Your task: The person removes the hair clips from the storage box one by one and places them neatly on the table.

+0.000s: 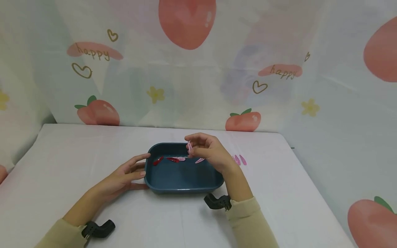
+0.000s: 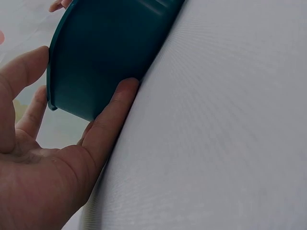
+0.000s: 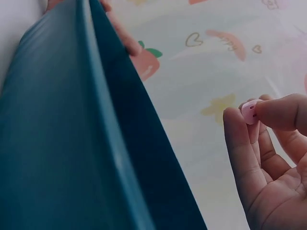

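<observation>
My right hand [image 1: 208, 150] pinches a pink hair clip [image 1: 190, 147] between thumb and fingers, above the far right part of a dark teal tray [image 1: 184, 190]. Seen from the right wrist, only the rounded pink end of the hair clip [image 3: 250, 112] shows at the fingertips. At the tray's left end, my left hand [image 1: 125, 175] touches the rim and outer wall with spread, mostly straight fingers; the left wrist view has the thumb [image 2: 125, 88] low against the wall. Inside the tray lie red hair clips [image 1: 158, 161] and pink hair clips [image 1: 199, 160].
Several pink hair clips [image 1: 243, 159] lie on the white-covered table [image 1: 173, 220] to the right of the tray, partly hidden by my right wrist. A printed cloth [image 1: 192, 86] with fruit and hearts hangs behind the table.
</observation>
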The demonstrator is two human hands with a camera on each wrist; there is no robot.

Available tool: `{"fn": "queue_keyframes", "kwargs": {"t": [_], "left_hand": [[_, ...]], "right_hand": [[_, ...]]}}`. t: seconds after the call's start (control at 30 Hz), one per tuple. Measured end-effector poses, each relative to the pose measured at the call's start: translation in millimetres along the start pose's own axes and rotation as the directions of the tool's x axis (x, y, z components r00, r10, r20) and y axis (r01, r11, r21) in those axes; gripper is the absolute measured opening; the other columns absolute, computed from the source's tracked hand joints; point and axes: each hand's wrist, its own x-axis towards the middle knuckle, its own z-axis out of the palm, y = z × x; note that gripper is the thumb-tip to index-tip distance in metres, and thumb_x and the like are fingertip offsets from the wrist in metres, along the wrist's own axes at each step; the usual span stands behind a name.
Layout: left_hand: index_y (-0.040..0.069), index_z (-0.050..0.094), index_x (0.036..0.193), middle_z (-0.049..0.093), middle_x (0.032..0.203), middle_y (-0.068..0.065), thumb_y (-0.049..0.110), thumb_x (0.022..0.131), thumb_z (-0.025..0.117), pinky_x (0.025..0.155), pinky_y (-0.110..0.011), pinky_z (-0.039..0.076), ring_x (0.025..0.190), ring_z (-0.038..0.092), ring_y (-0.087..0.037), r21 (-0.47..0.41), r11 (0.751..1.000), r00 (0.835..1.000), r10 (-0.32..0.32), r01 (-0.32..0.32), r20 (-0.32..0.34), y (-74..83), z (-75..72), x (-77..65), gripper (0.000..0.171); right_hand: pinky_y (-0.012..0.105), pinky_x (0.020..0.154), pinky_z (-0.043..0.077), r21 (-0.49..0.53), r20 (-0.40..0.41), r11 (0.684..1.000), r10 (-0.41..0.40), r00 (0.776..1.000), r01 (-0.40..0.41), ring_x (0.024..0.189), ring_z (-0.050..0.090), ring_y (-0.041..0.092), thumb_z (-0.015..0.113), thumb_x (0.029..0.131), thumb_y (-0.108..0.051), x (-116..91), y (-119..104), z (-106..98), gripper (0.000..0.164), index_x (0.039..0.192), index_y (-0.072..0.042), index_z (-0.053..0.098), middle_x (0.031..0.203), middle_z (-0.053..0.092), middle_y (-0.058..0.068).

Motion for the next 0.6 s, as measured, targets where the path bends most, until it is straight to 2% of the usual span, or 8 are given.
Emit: {"fn": "queue_keyframes", "kwargs": {"t": [0.17, 0.4, 0.6], "left_hand": [[0.021, 0.026, 0.157, 0.018, 0.161, -0.02, 0.012, 0.102, 0.056, 0.097, -0.059, 0.051, 0.146, 0.022, -0.046, 0.001, 1.0, 1.0, -0.003, 0.003, -0.004, 0.6, 1.0, -0.1, 0.063], [0.022, 0.028, 0.157, 0.018, 0.161, -0.02, 0.013, 0.102, 0.056, 0.096, -0.059, 0.051, 0.146, 0.023, -0.047, 0.008, 1.0, 1.0, -0.005, 0.005, -0.016, 0.0, 0.7, 0.0, 0.062], [0.022, 0.028, 0.156, 0.018, 0.161, -0.02, 0.012, 0.102, 0.056, 0.097, -0.059, 0.051, 0.146, 0.022, -0.047, 0.002, 1.0, 1.0, -0.005, 0.005, -0.013, -0.6, 0.7, 0.0, 0.062]], "right_hand": [[0.05, 0.086, 0.059, -0.011, -0.027, 1.0, 0.021, 0.999, -0.021, 0.086, 0.07, 0.024, 0.065, 0.092, -0.003, -8, 4, -11, 0.036, 0.128, -0.005, 0.063, 0.102, 0.064, 0.017], [0.033, 0.082, 0.059, -0.058, -0.063, 0.996, 0.066, 0.996, -0.07, 0.086, 0.068, 0.017, 0.066, 0.091, -0.002, -22, 8, -29, 0.042, 0.132, 0.003, 0.058, 0.105, 0.064, 0.017], [0.034, 0.085, 0.06, -0.061, -0.085, 0.995, 0.075, 0.994, -0.08, 0.086, 0.07, 0.018, 0.065, 0.091, 0.0, -37, 11, -47, 0.041, 0.132, 0.0, 0.059, 0.108, 0.062, 0.021]]}}
